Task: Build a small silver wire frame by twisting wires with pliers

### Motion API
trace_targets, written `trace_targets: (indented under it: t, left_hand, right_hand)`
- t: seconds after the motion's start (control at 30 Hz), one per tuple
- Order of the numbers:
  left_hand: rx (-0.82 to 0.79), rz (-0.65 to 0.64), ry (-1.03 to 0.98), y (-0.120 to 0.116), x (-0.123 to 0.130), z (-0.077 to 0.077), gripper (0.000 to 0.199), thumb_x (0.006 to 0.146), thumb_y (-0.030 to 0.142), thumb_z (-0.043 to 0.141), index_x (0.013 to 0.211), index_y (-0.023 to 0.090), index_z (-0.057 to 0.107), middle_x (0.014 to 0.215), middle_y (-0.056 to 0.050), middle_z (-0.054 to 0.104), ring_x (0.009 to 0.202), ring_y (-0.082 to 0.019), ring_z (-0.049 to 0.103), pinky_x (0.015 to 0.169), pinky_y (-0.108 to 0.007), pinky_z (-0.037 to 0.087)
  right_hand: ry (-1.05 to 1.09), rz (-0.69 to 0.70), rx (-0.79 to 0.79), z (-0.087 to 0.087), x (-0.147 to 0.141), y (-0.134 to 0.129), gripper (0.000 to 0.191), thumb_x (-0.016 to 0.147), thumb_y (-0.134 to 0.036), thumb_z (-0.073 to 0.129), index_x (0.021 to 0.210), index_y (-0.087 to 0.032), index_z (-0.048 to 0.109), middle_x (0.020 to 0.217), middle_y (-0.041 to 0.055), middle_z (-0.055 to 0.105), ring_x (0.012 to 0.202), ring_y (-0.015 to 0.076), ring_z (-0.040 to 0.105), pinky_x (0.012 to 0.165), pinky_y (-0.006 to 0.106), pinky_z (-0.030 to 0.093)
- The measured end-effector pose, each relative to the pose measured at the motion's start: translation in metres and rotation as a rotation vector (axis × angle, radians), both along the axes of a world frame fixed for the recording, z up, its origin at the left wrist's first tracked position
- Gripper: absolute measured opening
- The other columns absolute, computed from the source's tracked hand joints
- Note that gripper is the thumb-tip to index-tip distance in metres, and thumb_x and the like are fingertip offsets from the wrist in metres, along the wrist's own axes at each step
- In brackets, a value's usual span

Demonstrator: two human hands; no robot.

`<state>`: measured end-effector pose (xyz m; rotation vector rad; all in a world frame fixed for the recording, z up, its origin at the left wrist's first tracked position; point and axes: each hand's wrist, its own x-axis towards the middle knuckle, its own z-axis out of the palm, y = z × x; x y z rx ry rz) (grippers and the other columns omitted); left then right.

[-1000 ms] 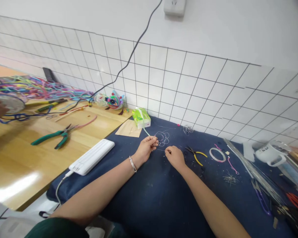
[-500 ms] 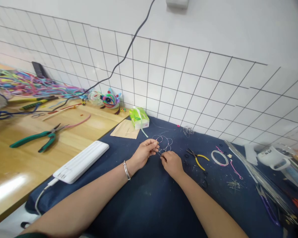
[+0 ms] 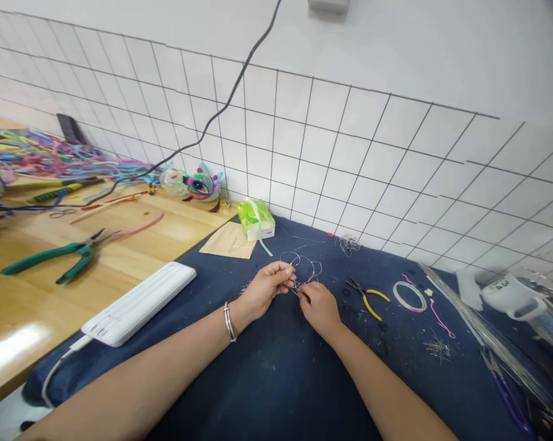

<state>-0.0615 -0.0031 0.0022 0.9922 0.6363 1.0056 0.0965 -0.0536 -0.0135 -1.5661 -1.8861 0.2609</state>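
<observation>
Between my hands is a looped wire piece [image 3: 307, 264] of thin, light-coloured wire with several rounded loops. My left hand [image 3: 272, 283] pinches its left side between thumb and fingers; a silver bracelet circles that wrist. Close beside it, my right hand [image 3: 319, 306] has its fingers curled at the lower edge of the loops, on a short wire end, with the fingertips partly hidden. To the right of my right hand lie small pliers with yellow handles [image 3: 368, 298], their jaws pointing up and left.
A white power strip [image 3: 141, 303] and green-handled pliers [image 3: 76, 254] lie on the left. Behind my hands are a green tissue pack [image 3: 256, 219] and brown paper [image 3: 229, 240]. On the right are a white tape roll [image 3: 410, 296], loose wires [image 3: 492, 334] and a white mug [image 3: 515, 297].
The camera view has shifted slightly. Both hands stay close together on the wire loops, with my right fingers moved only a little; the hold looks the same.
</observation>
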Motion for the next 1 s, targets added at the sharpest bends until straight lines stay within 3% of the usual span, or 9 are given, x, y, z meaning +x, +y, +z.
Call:
trace_targets:
  t: [0.17, 0.3, 0.63, 0.83, 1.0]
  left_hand:
    - [-0.004, 0.015, 0.016, -0.001, 0.001, -0.001, 0.020, 0.072, 0.033, 0.063, 0.082, 0.015, 0.059, 0.079, -0.004, 0.061, 0.062, -0.009, 0.055, 0.054, -0.019, 0.041]
    - [0.006, 0.008, 0.044, -0.002, 0.003, -0.004, 0.020, 0.072, 0.033, 0.064, 0.082, 0.015, 0.060, 0.078, -0.004, 0.061, 0.062, -0.009, 0.055, 0.054, -0.019, 0.041]
    - [0.043, -0.085, 0.085, -0.006, 0.005, 0.000, 0.021, 0.075, 0.035, 0.059, 0.083, 0.015, 0.063, 0.083, -0.007, 0.062, 0.070, -0.013, 0.056, 0.060, -0.021, 0.041]
    - [0.130, -0.135, 0.131, -0.014, 0.006, 0.010, 0.020, 0.076, 0.034, 0.058, 0.081, 0.016, 0.065, 0.084, -0.007, 0.064, 0.077, -0.016, 0.056, 0.066, -0.024, 0.040]
    - [0.338, -0.004, 0.233, -0.022, 0.007, 0.018, 0.017, 0.078, 0.031, 0.056, 0.081, 0.018, 0.066, 0.083, -0.005, 0.065, 0.078, -0.016, 0.055, 0.070, -0.025, 0.040]
  right_hand:
    - [0.288, -0.100, -0.020, 0.003, 0.019, 0.005, 0.030, 0.083, -0.038, 0.039, 0.086, -0.019, 0.063, 0.077, 0.0027, 0.062, 0.069, 0.0145, 0.055, 0.065, 0.027, 0.042]
    - [0.498, -0.099, -0.043, 0.007, 0.026, 0.004, 0.045, 0.085, -0.047, 0.030, 0.096, -0.016, 0.061, 0.079, 0.0051, 0.062, 0.060, 0.0119, 0.054, 0.053, 0.023, 0.041]
    - [0.650, -0.065, -0.086, 0.011, 0.021, 0.002, 0.037, 0.080, -0.047, 0.043, 0.085, -0.016, 0.063, 0.067, 0.0010, 0.057, 0.054, 0.0102, 0.048, 0.050, 0.022, 0.039]
    - [0.632, -0.085, -0.049, 0.018, 0.024, 0.004, 0.033, 0.078, -0.046, 0.047, 0.086, -0.017, 0.063, 0.074, 0.0017, 0.059, 0.064, 0.0126, 0.051, 0.060, 0.024, 0.042]
    - [0.625, -0.177, 0.049, 0.023, 0.026, 0.003, 0.033, 0.075, -0.042, 0.053, 0.099, -0.019, 0.057, 0.088, 0.0026, 0.059, 0.080, 0.0145, 0.052, 0.075, 0.027, 0.042]
